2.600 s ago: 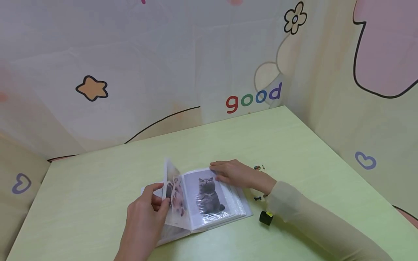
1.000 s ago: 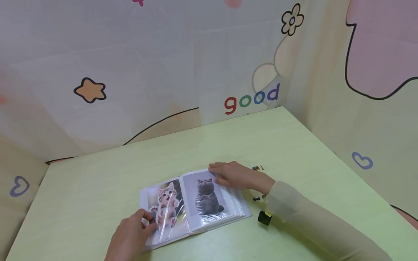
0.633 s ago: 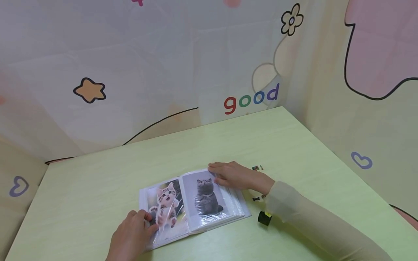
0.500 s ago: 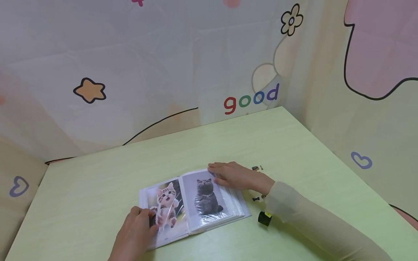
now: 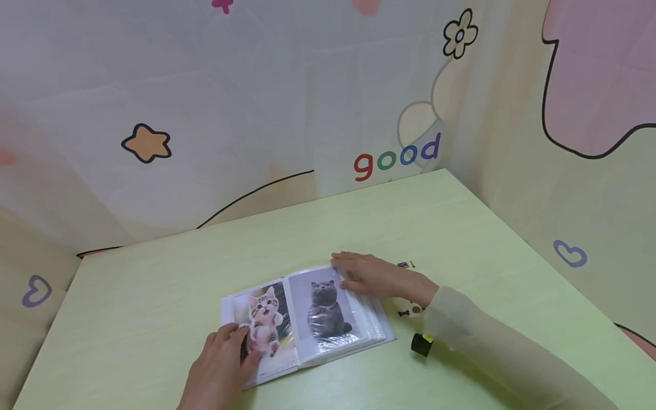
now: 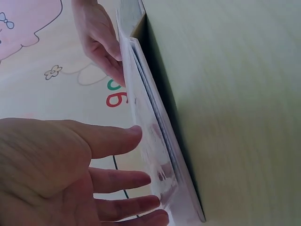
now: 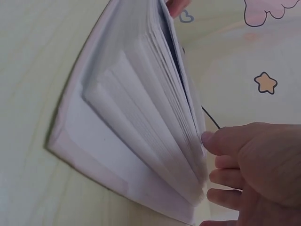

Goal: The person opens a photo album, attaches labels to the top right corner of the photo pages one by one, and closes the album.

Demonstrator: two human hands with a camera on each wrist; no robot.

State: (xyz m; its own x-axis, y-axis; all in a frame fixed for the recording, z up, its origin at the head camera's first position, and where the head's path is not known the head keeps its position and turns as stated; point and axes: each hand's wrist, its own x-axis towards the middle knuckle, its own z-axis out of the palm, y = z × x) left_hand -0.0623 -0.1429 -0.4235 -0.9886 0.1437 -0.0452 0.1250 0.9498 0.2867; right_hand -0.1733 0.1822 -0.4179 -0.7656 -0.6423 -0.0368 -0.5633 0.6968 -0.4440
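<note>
A photo album (image 5: 227,307) lies open on the table, with clear sleeves over its pages. The left page shows a striped kitten photo (image 5: 266,310), the right one a grey cat photo (image 5: 327,310). My left hand (image 5: 217,364) is at the lower left of the kitten page; in the left wrist view its fingers (image 6: 127,207) are spread, tips right at the sleeve. My right hand (image 5: 379,276) rests with extended fingers on the top right corner of the cat page. Seen from the right wrist, a thick stack of sleeves (image 7: 127,94) stands above the back cover (image 7: 103,157).
A short black cylinder with a yellow patch (image 5: 422,345) stands right of the album, near my right sleeve (image 5: 487,333). Small bone-shaped (image 5: 405,313) and coloured pieces (image 5: 404,265) lie past the album's right side. A printed cloth wall (image 5: 246,142) encloses the table.
The page that my left hand held upright has come down flat to the left, uncovering the kitten photo. My left hand then shifted slightly right over it. The right hand has stayed on the page.
</note>
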